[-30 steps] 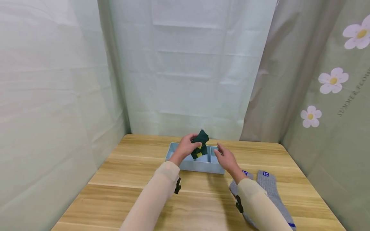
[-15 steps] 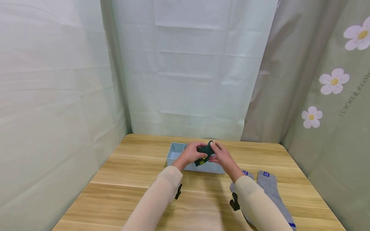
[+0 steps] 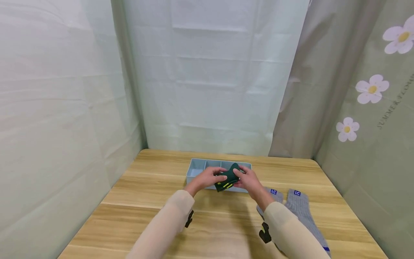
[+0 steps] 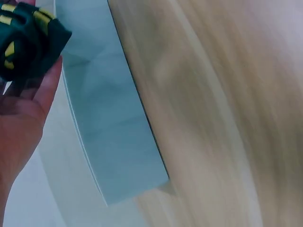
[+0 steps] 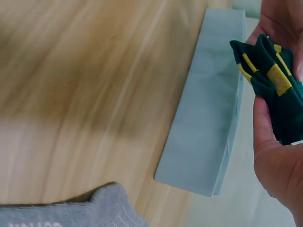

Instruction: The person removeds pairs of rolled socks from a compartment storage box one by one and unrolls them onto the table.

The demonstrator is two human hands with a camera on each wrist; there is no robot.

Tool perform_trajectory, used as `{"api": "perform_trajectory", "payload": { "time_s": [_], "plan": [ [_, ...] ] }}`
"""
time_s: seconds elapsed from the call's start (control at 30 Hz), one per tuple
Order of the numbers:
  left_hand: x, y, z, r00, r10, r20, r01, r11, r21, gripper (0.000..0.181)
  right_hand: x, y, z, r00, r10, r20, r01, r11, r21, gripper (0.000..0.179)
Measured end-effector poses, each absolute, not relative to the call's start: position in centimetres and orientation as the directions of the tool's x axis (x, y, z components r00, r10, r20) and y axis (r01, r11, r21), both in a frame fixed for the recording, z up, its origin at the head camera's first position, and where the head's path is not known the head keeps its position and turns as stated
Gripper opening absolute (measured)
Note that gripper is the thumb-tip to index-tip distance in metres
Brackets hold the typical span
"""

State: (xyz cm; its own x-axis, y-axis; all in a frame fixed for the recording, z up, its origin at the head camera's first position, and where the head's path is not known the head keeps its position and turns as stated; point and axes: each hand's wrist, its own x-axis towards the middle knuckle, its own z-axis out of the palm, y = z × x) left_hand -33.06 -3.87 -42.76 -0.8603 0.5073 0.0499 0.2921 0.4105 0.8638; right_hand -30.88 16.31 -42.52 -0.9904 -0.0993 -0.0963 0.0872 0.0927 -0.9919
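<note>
A folded dark green sock bundle with yellow patches [image 3: 230, 176] is held in front of me, over the near side of a light blue divided box [image 3: 191, 180]. My left hand [image 3: 207, 178] grips its left end, thumb on top. On its right end, my right hand [image 3: 250, 180] pinches it between thumb and fingers. In the right wrist view the green bundle [image 5: 274, 85] shows several folded layers, with yellow stripes and a yellow patch. The left wrist view catches the bundle [image 4: 31, 42] rolled at its end, beside the box's front wall [image 4: 106, 104].
Two grey socks with blue LC labels lie at the right: one [image 3: 300, 207] stretched out, the other [image 3: 275, 194] partly under my right forearm. The wooden table [image 3: 145, 187] ends at hanging curtains [image 3: 210, 90] behind and at both sides.
My right hand came in from the right and took hold of the green bundle, which was in my left hand alone. The bundle has lowered and is more compactly folded.
</note>
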Motion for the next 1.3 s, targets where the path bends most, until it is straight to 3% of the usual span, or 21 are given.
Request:
{"api": "perform_trajectory", "payload": {
  "time_s": [0.47,0.73,0.87,1.03,1.2,1.3],
  "plan": [
    [-29.7,-7.4,-44.3,-0.806,0.57,-0.158,0.15,0.455,0.878,0.044,-27.7,14.5,-45.5,-0.936,-0.308,-0.17,0.145,0.101,-0.984,0.056],
    [-27.7,-8.7,-46.5,-0.798,0.559,-0.226,0.103,0.496,0.862,0.041,-25.9,13.4,-47.3,-0.908,-0.367,-0.202,0.115,0.244,-0.963,0.049],
    [-26.8,-9.4,-46.8,-0.793,0.56,-0.242,0.111,0.523,0.845,0.039,-25.6,13.0,-48.0,-0.908,-0.393,-0.148,-0.008,0.367,-0.93,0.041],
    [-26.2,-10.1,-47.0,-0.795,0.553,-0.249,0.141,0.567,0.811,0.035,-25.6,12.7,-48.6,-0.888,-0.459,0.019,-0.305,0.559,-0.771,0.042],
    [-25.7,-10.7,-47.4,-0.795,0.562,-0.226,0.177,0.572,0.801,0.034,-25.5,12.5,-49.0,-0.791,-0.579,0.198,-0.588,0.629,-0.509,0.042],
    [-25.5,-11.0,-47.5,-0.8,0.574,-0.177,0.258,0.595,0.761,0.034,-25.3,12.2,-49.1,-0.725,-0.645,0.241,-0.681,0.618,-0.393,0.036]
  ]
}}
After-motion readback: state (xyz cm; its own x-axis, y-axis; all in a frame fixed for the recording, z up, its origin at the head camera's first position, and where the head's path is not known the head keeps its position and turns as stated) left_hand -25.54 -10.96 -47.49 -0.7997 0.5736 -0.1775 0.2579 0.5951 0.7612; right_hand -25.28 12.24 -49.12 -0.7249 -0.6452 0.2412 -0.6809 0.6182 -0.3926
